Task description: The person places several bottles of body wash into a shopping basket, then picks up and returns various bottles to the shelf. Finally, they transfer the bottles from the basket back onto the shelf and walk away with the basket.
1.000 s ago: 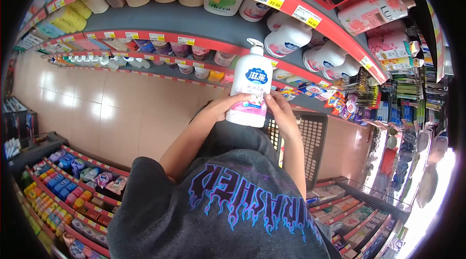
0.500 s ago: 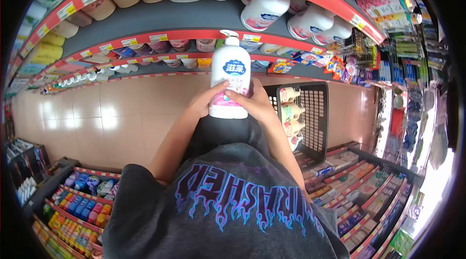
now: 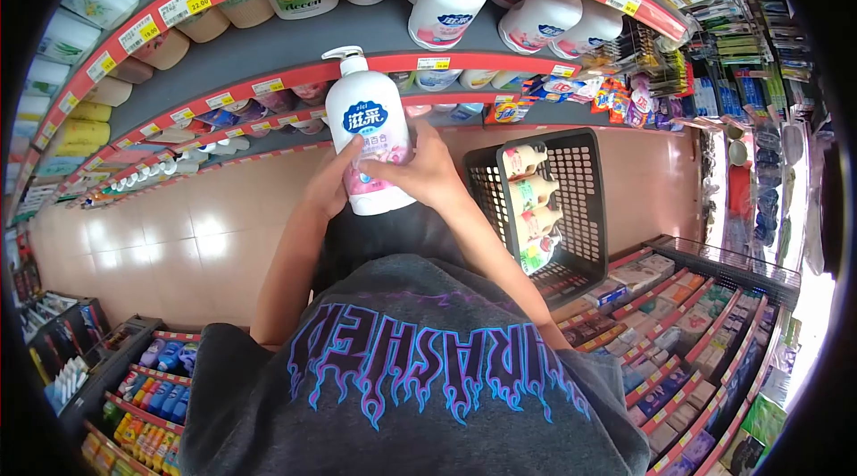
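Observation:
A white pump bottle [image 3: 367, 123] with a blue label and pink print is held upright, slightly tilted, in front of the shelf. My left hand [image 3: 332, 174] grips its lower left side, the thumb lying across the front. On the lower right side my right hand [image 3: 423, 170] holds the same bottle, its thumb also on the front. The pump head at the top is free of both hands. To the right, a dark shopping basket [image 3: 582, 208] holds several bottles [image 3: 528, 195] along its left side.
Shelves with red edges [image 3: 393, 68] curve across the top, bearing white bottles [image 3: 448, 7] and price tags. Tiled floor [image 3: 170, 248] lies at the left. Racks of boxed goods [image 3: 678, 342] stand at the lower right, colourful bottles [image 3: 156, 391] at the lower left.
The bottle and both hands have shifted left in view, and the bottle now tilts left at the top. The basket appears slightly left of where it was, and the shelves have shifted too.

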Motion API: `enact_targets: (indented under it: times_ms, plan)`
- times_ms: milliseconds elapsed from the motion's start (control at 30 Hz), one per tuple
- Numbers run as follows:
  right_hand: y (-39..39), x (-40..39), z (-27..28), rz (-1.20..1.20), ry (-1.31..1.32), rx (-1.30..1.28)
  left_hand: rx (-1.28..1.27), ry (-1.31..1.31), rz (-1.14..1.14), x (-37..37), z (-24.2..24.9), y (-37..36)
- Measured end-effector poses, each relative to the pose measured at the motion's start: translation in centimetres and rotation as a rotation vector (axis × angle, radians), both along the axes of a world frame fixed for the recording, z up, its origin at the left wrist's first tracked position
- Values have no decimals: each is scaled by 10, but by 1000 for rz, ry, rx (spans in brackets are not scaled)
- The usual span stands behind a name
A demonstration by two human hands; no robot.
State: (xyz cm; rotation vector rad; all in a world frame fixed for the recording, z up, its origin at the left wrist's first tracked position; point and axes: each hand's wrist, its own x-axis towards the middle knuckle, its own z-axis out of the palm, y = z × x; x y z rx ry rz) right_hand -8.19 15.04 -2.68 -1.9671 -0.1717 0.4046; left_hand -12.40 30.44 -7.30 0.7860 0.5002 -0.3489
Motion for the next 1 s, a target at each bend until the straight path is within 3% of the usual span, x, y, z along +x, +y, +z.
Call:
enact_targets:
  times_ms: [167, 267, 500, 800, 1000]
  plan:
    - [7, -1, 0, -3, -167, 8, 473, -56, -83, 16, 21, 12]
    - [12, 0, 7, -9, -218, -1, 627, -160, -116, 29, 37, 15]
    - [21, 18, 9, -83, -372, 67, 590, -203, 38, 65, 43, 24]
    - [41, 55, -22, -88, -394, 111, 763, -298, -32, 115, 61, 34]
    - [50, 84, -21, -121, -382, 96, 819, -413, -91, 135, 42, 57]
